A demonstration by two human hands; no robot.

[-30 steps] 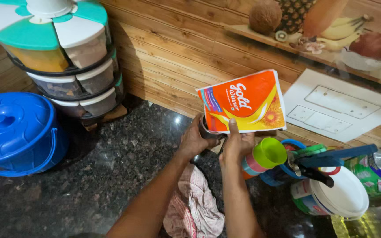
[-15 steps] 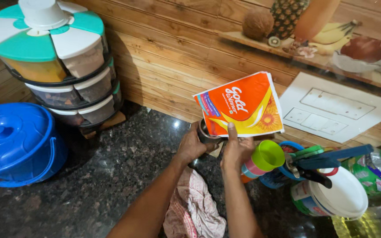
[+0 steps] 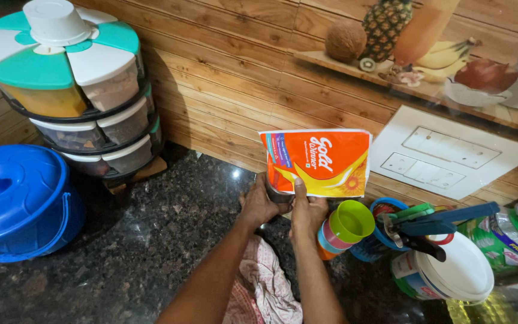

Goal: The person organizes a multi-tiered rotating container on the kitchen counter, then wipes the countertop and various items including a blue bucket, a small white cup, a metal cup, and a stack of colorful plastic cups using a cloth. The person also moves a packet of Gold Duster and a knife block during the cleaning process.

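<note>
My right hand [image 3: 307, 211] pinches the lower edge of an orange and yellow plastic pouch [image 3: 319, 162] and holds it upright above the dark granite counter [image 3: 169, 240]. Just left of it, my left hand [image 3: 260, 204] wraps around a small steel container [image 3: 277, 195] under the pouch; most of the container is hidden. A pink patterned cloth [image 3: 265, 282] lies on the counter between my forearms.
A tiered spice rack [image 3: 70, 90] with teal and white lids stands at the back left, a blue lidded bucket [image 3: 13, 201] at the left. Stacked coloured plastic cups [image 3: 346, 225], blue-handled tools [image 3: 433, 219] and a white tub lid [image 3: 457, 270] crowd the right. A switch panel [image 3: 445, 159] is on the wooden wall.
The pouch has swung from tilted to more level and upright. Both hands stay at the same spot on the counter.
</note>
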